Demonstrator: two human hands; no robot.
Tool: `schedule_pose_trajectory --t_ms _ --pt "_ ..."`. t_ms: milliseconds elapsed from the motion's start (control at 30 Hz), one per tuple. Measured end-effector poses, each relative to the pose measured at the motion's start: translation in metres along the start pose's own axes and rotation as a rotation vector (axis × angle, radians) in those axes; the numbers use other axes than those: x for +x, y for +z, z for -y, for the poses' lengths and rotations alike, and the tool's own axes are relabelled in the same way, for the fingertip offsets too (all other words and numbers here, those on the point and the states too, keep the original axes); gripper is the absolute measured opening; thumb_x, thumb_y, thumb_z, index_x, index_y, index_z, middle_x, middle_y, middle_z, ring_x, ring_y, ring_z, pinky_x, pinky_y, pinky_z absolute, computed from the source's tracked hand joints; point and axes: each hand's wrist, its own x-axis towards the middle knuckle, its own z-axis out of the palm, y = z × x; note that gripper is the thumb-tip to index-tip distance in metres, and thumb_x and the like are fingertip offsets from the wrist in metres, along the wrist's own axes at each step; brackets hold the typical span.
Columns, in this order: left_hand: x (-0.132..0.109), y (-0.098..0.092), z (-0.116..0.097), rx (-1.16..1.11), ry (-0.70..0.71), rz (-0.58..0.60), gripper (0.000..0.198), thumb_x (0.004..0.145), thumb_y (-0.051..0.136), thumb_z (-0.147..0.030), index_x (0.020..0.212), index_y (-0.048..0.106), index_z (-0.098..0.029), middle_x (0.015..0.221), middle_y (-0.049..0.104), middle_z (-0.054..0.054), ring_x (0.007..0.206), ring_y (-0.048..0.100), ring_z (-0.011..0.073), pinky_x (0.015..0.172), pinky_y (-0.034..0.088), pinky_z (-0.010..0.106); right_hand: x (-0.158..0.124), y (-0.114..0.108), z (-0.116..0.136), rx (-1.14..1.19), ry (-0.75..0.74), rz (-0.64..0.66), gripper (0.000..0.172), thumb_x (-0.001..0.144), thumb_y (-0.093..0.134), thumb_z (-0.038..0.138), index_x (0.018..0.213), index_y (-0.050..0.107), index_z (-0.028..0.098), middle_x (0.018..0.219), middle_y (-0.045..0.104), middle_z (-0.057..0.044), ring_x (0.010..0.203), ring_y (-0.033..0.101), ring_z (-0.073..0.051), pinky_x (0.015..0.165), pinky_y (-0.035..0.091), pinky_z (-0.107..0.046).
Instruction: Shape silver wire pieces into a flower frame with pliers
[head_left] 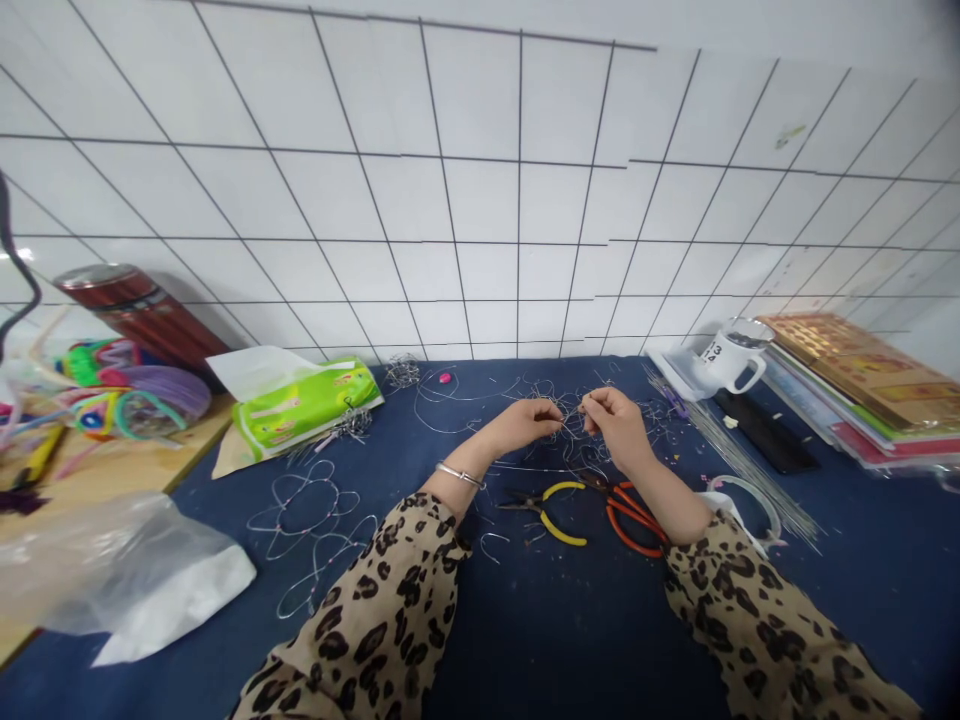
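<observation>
My left hand (529, 424) is closed in a pinch over a heap of thin silvery wire (574, 440). Facing it, my right hand (616, 428) pinches too, its fingertips a short gap away. Fine wire runs between the two hands; which strands belong to the heap behind I cannot tell. Just below the hands lie pliers with yellow handles (564, 488). Next to them, partly under my right forearm, is a tool with orange handles (624, 540). Bent wire loops shaped like flowers (304, 515) lie left of my left sleeve.
At the left are a green tissue pack (307, 410), a plastic bag (172, 570), a red flask (142, 315) and coloured pipe cleaners on a wooden board. At the right stand a white mug (731, 358), straight wires (750, 475), a black case (772, 432) and stacked books (870, 370). A tiled wall rises behind.
</observation>
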Motion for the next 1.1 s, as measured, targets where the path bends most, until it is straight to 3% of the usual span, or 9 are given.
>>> schedule_pose_trajectory --t_ms 233,467,800,967,1100 --pt "-0.001 0.014 -0.01 -0.045 0.022 0.02 0.018 0.076 0.055 -0.025 0.091 0.059 -0.014 0.081 0.063 0.003 0.074 0.058 0.0125 0.068 0.045 0.024 -0.004 0.003 0.002 -0.113 -0.052 0.063 0.019 0.079 0.053 0.038 0.082 0.057 0.019 0.056 0.054 0.002 0.05 0.049 -0.011 0.05 0.042 -0.025" --pt "-0.001 0.017 -0.013 0.054 -0.002 -0.12 0.016 0.079 0.049 -0.03 0.079 0.058 -0.017 0.064 0.057 -0.002 0.055 0.053 0.0099 0.056 0.042 0.022 -0.005 0.005 0.004 -0.091 -0.019 0.097 0.018 0.078 0.054 0.038 0.08 0.058 0.02 0.064 0.056 0.0 0.057 0.051 -0.012 0.053 0.042 -0.025" --pt "-0.004 0.008 -0.014 0.152 -0.039 -0.196 0.014 0.077 0.048 -0.028 0.07 0.056 -0.018 0.061 0.057 -0.003 0.051 0.05 0.0093 0.05 0.037 0.02 0.011 -0.011 -0.008 0.247 0.059 -0.158 0.02 0.077 0.058 0.038 0.079 0.056 0.019 0.063 0.054 0.002 0.053 0.046 -0.008 0.049 0.037 -0.021" --pt "0.0 0.006 -0.004 0.142 -0.062 -0.222 0.015 0.078 0.046 -0.029 0.072 0.053 -0.017 0.062 0.058 -0.002 0.049 0.05 0.0086 0.049 0.038 0.02 0.01 -0.01 -0.003 0.505 0.186 -0.072 0.02 0.076 0.061 0.038 0.082 0.053 0.02 0.088 0.06 -0.002 0.06 0.05 -0.008 0.048 0.036 -0.02" --pt "-0.001 -0.001 -0.005 0.145 -0.058 -0.204 0.015 0.077 0.047 -0.029 0.072 0.054 -0.017 0.06 0.057 -0.002 0.049 0.048 0.0085 0.05 0.038 0.02 0.009 -0.01 0.004 0.55 0.184 0.006 0.019 0.076 0.061 0.037 0.079 0.049 0.022 0.079 0.055 0.001 0.053 0.043 -0.006 0.045 0.034 -0.019"
